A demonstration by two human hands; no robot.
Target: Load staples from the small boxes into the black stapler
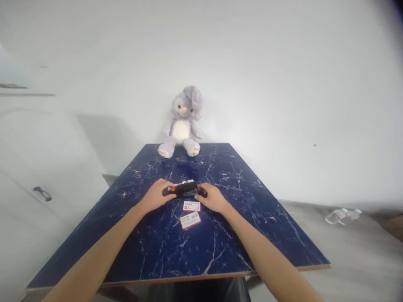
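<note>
And here, right between the two hands, sits a long black tool with an orange patch! The left hand has its left end between thumb and fingers; the right hand pinches the other end. Just nearer than the hands, a small flat white-and-red box, then a larger white-and-red printed box, tilted, on the glossy dark-blue marbled counter. Beyond the hands, a pale lilac plush rabbit with a white belly sits upright!
</note>
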